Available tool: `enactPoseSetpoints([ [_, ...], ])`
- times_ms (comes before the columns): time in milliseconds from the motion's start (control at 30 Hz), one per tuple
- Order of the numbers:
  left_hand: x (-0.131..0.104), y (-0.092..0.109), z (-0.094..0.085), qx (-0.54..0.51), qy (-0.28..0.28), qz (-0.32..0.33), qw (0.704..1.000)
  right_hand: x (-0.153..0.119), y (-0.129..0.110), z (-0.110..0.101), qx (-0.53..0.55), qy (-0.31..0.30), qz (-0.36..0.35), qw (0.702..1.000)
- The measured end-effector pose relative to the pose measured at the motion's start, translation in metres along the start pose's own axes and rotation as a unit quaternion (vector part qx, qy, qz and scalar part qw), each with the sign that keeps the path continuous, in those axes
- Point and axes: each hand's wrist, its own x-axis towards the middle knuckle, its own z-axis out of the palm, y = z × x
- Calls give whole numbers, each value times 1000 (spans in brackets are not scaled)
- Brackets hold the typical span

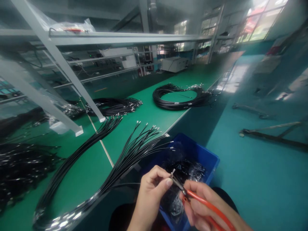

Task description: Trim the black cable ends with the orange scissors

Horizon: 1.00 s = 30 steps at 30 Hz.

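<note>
Above the blue bin (211, 163), left hand (152, 191) fingers pinch a small piece (173, 171), perhaps a cable end; blur hides detail. Right hand (204, 192) grips orange-handled pliers (202, 201), nose at the piece. Step seems to be working that tip; next move calls for a steady pinch. Pliers' long axis slants forward-left; piece points forward, slightly right.

**A factory workshop, by every sign**

I'm in an industrial workshop: a long green table (148, 117) carries coils of black cables (169, 104) toward my twelve o'clock, a grey rack (120, 39) stands at eleven, painted floor (264, 173) spreads at two, and a large paned window (255, 27) shows at one.
</note>
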Motion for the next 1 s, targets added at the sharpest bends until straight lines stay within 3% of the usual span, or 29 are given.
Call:
enactPoseSetpoints([
  [333, -4, 0, 2, 15, 3, 12, 1000, -1, -8, 14, -28, 27, 15, 999],
  [567, -4, -1, 3, 69, 17, 45, 996, 1, -3, 10, -11, 44, 2, 999],
  [700, -3, -2, 2, 71, 21, 43, 996, 12, 0, 3, -22, -18, 7, 1000],
  [767, -2, -2, 0, 59, 18, 27, 998, 15, 0, 2, -57, -16, 12, 998],
  [867, 0, -2, -2, 33, 11, -4, 999, 15, 0, 4, -79, 37, -14, 996],
  [1000, 0, 0, -2, 24, 1, -31, 999, 15, -4, 12, -77, 201, -154, 964],
])
